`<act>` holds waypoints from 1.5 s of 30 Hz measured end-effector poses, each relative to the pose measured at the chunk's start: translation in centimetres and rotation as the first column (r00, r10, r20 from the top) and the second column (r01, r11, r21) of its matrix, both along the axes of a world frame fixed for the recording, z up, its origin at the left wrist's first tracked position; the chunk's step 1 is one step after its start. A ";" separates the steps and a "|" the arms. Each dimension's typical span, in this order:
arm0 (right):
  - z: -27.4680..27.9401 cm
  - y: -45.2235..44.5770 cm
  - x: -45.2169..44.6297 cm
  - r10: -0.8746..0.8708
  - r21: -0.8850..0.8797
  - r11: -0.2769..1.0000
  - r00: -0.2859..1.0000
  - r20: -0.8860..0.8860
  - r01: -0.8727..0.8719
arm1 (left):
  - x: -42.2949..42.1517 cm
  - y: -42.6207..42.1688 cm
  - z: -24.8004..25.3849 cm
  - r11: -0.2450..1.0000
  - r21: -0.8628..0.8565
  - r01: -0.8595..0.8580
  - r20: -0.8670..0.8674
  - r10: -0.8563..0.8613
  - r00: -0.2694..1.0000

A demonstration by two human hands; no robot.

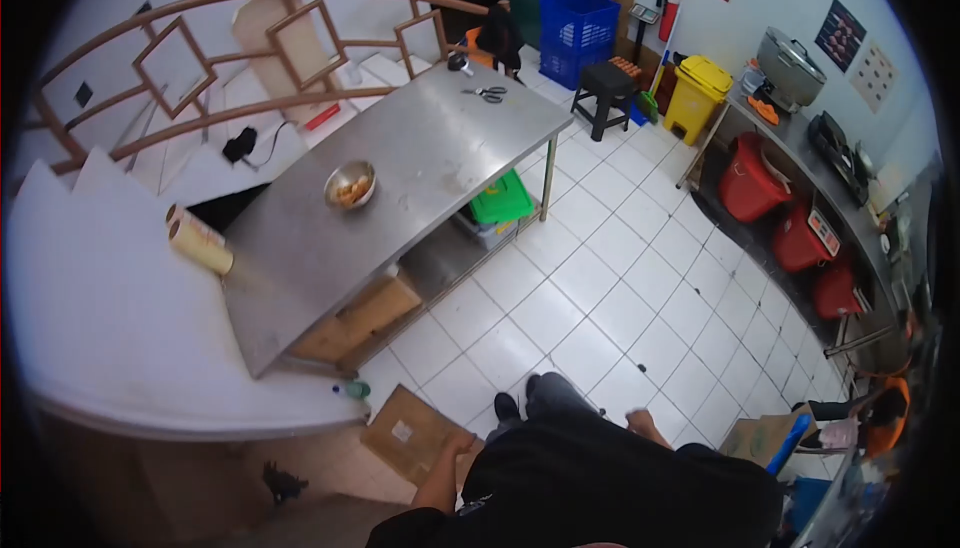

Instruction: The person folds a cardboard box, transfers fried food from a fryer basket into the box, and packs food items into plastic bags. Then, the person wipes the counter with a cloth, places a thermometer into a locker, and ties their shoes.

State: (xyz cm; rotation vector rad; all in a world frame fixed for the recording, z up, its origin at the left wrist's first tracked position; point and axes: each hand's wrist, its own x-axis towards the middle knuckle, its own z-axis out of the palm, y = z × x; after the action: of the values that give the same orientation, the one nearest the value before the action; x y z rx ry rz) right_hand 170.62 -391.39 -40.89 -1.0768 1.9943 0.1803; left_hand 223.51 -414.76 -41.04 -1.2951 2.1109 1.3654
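Observation:
My left hand (pixel 460 442) hangs low beside my body, over a flat brown cardboard sheet (pixel 405 435) on the floor. On the other side my right hand (pixel 638 418) hangs above the white tiles. Both hands are small in view, their fingers too indistinct to tell open from closed; no object shows in either. Ahead stands a steel table (pixel 300 248) with a metal bowl (pixel 350 185) of brownish pieces, black-handled scissors (pixel 490 94) and a small dark-topped item (pixel 459 63). Wrapped rolls (pixel 200 239) lie at its left edge.
Under the table are a green-lidded box (pixel 502 198) and cardboard. Blue crates (pixel 579 28), a black stool (pixel 604 93) and a yellow bin (pixel 698 93) stand at the back. Red buckets (pixel 752 180) sit under the right counter. A green bottle (pixel 357 389) lies near the left ledge.

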 end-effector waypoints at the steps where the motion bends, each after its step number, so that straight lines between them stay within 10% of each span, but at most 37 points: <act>1: 3.5 -0.2 0.8 0.259 0.045 0.966 0.956 -0.138 -0.256 | -0.8 -2.7 0.8 0.979 0.121 -0.162 0.076 0.154 0.985; 5: 1.3 0.1 -1.1 -0.139 0.129 0.984 0.985 0.103 0.126 | -5.8 -12.1 3.0 0.683 0.271 -0.679 0.234 0.637 0.734; 6: 1.7 -2.3 -1.6 -0.197 0.130 0.975 0.973 0.120 0.181 | -6.1 -15.3 1.6 0.991 0.065 -0.116 0.143 0.106 0.984; 7: 1.9 -4.8 -2.5 -0.229 0.126 0.969 0.964 0.134 0.213 | -6.4 -18.3 -1.1 0.845 -0.144 0.515 0.201 -0.484 0.851; 8: 1.6 -7.1 -3.7 -0.242 0.135 0.966 0.958 0.151 0.223 | -7.8 -20.3 -0.6 0.843 -0.154 0.515 0.175 -0.490 0.854; 11: -0.4 -16.0 -8.2 -0.169 0.165 0.976 0.971 0.167 0.142 | -15.7 -27.6 2.3 0.937 0.220 -0.273 0.194 0.232 0.953; 15: -15.3 -28.2 -17.9 0.387 -0.146 0.898 0.903 -0.187 -0.415 | -27.5 -35.4 6.2 0.987 -0.053 -0.150 0.138 0.157 0.978; 16: -2.7 -36.0 -16.5 0.282 -0.318 0.878 0.924 -0.260 -0.357 | -30.7 -37.6 7.9 0.981 -0.069 -0.183 0.059 0.187 0.981; 17: -1.0 -41.2 -18.0 -0.127 -0.397 0.897 0.974 0.188 0.194 | -33.6 -39.4 8.8 0.985 -0.103 -0.135 0.093 0.145 0.985; 18: 3.1 -46.0 -18.8 -0.119 -0.655 0.742 0.990 0.079 0.142 | -36.7 -41.7 8.8 0.991 -0.104 -0.080 0.083 0.089 0.993; 19: 8.8 -50.8 -20.0 -0.383 -0.410 0.721 0.814 0.436 0.559 | -38.9 -43.6 7.2 0.999 -0.027 -0.037 0.057 0.038 0.998; 26: 13.7 -62.5 -37.2 -0.551 -0.512 0.439 0.671 0.495 0.738 | -56.8 -54.7 4.4 0.965 0.033 0.259 -0.136 -0.252 0.958; 28: 12.3 -60.1 -40.3 -0.735 -0.405 0.288 0.471 0.488 0.868 | -62.5 -56.8 3.6 0.808 -0.023 0.589 0.002 -0.589 0.808; 31: 3.2 -52.5 -44.9 -0.217 -0.288 0.945 0.957 -0.194 0.156 | -71.0 -61.1 6.7 0.691 0.091 0.717 0.003 -0.720 0.694; 32: 3.6 -50.7 -44.4 -0.495 -0.202 0.852 0.869 -0.013 0.483 | -72.7 -62.4 7.3 0.595 0.212 0.775 0.001 -0.793 0.609; 33: 2.9 -49.1 -44.4 -0.560 -0.038 0.827 0.828 0.022 0.561 | -73.9 -63.9 0.1 0.175 0.074 0.982 -0.182 -0.966 0.186; 34: 3.7 -48.4 -44.3 -0.426 0.057 0.903 0.905 -0.001 0.425 | -74.3 -65.0 -1.9 0.193 0.092 0.977 -0.349 -0.913 0.213; 36: 4.7 -47.7 -44.3 -0.118 0.088 0.989 0.993 -0.007 0.118 | -78.7 -65.8 2.4 0.427 0.378 0.821 0.009 -0.889 0.458; 38: 5.2 -48.6 -44.4 -0.906 0.453 0.422 0.383 0.180 0.785 | -84.2 -69.1 2.2 0.317 0.337 0.887 -0.043 -0.935 0.351; 40: -3.0 -46.1 -46.4 -0.960 0.610 0.277 0.187 0.208 0.742 | -89.0 -71.4 1.9 0.116 0.236 0.965 -0.143 -0.978 0.153; 41: 1.8 -51.4 -49.1 -0.942 0.592 0.329 0.301 0.150 0.736 | -90.4 -72.2 3.6 0.368 0.225 0.902 -0.003 -0.926 0.379; 42: -3.7 -51.6 -51.9 -0.691 0.497 0.711 0.628 0.359 0.498 | -93.1 -73.2 5.2 0.592 0.150 0.792 0.120 -0.806 0.579; 45: -1.5 -62.8 -62.5 -0.170 -0.010 0.985 0.985 -0.035 0.170 | -99.3 -76.4 10.6 0.534 -0.191 0.823 0.125 -0.819 0.560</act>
State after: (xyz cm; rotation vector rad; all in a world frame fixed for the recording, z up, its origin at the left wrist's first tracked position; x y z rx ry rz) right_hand 108.08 -454.18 -42.37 -0.9078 2.1085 0.1028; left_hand 124.25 -491.12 -30.48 -0.1927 2.3985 0.6733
